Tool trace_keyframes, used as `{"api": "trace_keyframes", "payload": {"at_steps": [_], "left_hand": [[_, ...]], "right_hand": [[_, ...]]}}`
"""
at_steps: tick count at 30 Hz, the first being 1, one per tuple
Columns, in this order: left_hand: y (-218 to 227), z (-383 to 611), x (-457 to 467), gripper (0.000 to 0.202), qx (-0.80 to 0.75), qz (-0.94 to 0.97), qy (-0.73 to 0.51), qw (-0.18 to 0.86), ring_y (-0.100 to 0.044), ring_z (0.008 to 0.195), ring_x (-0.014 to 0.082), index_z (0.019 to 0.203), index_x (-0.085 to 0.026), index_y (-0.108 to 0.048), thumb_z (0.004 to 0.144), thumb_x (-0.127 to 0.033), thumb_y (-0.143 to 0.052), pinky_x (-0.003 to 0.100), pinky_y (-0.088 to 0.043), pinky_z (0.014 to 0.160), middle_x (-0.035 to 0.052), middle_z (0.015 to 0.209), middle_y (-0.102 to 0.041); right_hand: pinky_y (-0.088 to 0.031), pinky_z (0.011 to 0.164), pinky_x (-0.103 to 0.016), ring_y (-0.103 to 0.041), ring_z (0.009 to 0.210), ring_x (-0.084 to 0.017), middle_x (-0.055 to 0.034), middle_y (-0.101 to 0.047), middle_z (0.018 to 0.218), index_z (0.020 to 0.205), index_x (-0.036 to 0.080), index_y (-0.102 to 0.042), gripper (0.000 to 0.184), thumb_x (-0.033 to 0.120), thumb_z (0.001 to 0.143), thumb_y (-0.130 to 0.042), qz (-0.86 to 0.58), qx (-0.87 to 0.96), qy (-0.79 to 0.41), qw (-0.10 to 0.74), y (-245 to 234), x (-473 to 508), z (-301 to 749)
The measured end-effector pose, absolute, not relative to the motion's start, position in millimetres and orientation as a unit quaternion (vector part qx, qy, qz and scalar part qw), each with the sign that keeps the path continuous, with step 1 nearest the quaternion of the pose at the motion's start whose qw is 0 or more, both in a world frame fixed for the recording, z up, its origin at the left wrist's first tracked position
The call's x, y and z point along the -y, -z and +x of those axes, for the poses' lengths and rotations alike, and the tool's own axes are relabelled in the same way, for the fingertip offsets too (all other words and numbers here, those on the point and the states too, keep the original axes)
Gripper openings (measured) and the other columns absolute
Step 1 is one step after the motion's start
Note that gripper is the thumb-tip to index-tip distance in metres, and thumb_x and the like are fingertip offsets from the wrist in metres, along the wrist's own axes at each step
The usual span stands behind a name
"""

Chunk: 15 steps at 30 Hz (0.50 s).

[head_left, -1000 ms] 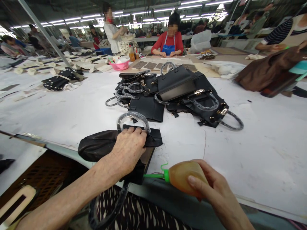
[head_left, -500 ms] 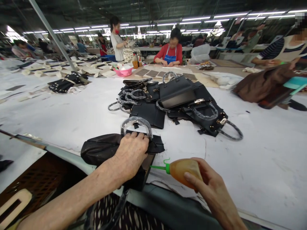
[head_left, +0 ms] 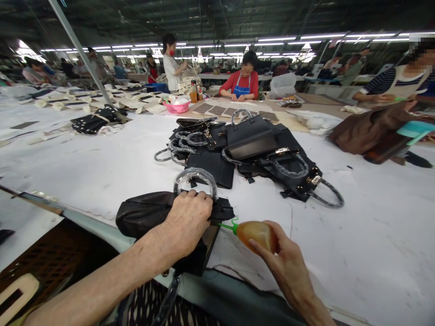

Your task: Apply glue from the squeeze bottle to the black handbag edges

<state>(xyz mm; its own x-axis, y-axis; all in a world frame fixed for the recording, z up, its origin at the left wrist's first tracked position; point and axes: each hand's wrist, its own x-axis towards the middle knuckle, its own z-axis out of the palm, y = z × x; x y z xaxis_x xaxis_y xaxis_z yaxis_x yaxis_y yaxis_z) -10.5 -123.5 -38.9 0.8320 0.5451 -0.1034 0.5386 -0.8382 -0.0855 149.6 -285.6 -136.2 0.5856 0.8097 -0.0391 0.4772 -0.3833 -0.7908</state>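
Observation:
A black handbag lies at the table's near edge, its plastic-wrapped handle standing up. My left hand is closed over the bag's upper part, and its fingertips curl out of sight behind the edge. In my right hand is a squeeze bottle of amber liquid with a green nozzle, tipped to the left. The nozzle's tip is beside the bag's open edge, just right of my left hand; whether it touches cannot be made out. Another plastic-wrapped handle hangs below the table edge.
A pile of black handbags lies just beyond on the white table. A brown bag stands at the right by a co-worker. Farther back are a pink basin and a seated person in red. A brown crate is at lower left.
My right hand has brought the bottle slightly up and left, so its nozzle is higher along the bag's edge. My left hand keeps its hold. The whole view has shifted a little.

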Motion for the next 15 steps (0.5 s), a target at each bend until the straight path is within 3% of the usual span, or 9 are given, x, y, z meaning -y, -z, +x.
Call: {"api": "trace_keyframes", "payload": {"at_steps": [4, 9, 12, 15], "left_hand": [[39, -9, 120, 0.014, 0.277, -0.959, -0.057, 0.021, -0.06, 0.089, 0.0286, 0.089, -0.013, -0.064, 0.078, -0.022, -0.064, 0.04, -0.05, 0.077, 0.0109, 0.093, -0.065], [35, -6, 109, 0.013, 0.278, -0.957, -0.081, 0.001, -0.062, 0.088, 0.0285, 0.087, -0.013, -0.064, 0.077, -0.02, -0.061, 0.038, -0.05, 0.076, 0.0112, 0.09, -0.066], [25, -3, 95, 0.013, 0.297, -0.95, -0.094, -0.026, -0.064, 0.086, 0.0297, 0.084, -0.013, -0.066, 0.074, -0.02, -0.061, 0.036, -0.05, 0.072, 0.0118, 0.087, -0.067], [12, 0, 82, 0.013, 0.323, -0.939, -0.106, -0.05, -0.065, 0.084, 0.0311, 0.082, -0.014, -0.067, 0.071, -0.017, -0.06, 0.034, -0.049, 0.067, 0.0123, 0.084, -0.068]], "right_hand": [[-0.048, 0.077, -0.039, -0.06, 0.091, -0.03, -0.011, -0.062, 0.107, 0.117, 0.019, -0.049, 0.047, 0.05, 0.085, -0.062, -0.778, 0.47, -0.159, 0.386, 145, 284, 152], [-0.048, 0.089, -0.04, -0.055, 0.11, -0.029, -0.0132, -0.056, 0.122, 0.129, 0.02, -0.044, 0.038, 0.026, 0.093, -0.054, -0.689, 0.622, 0.01, 0.371, 161, 283, 162], [-0.05, 0.089, -0.041, -0.055, 0.11, -0.029, -0.0131, -0.055, 0.124, 0.134, 0.022, -0.041, 0.043, 0.025, 0.093, -0.052, -0.67, 0.631, 0.059, 0.387, 163, 284, 166], [-0.05, 0.091, -0.043, -0.058, 0.106, -0.031, -0.0111, -0.057, 0.123, 0.132, 0.025, -0.046, 0.049, 0.035, 0.088, -0.063, -0.703, 0.548, 0.079, 0.447, 144, 291, 173]]}}
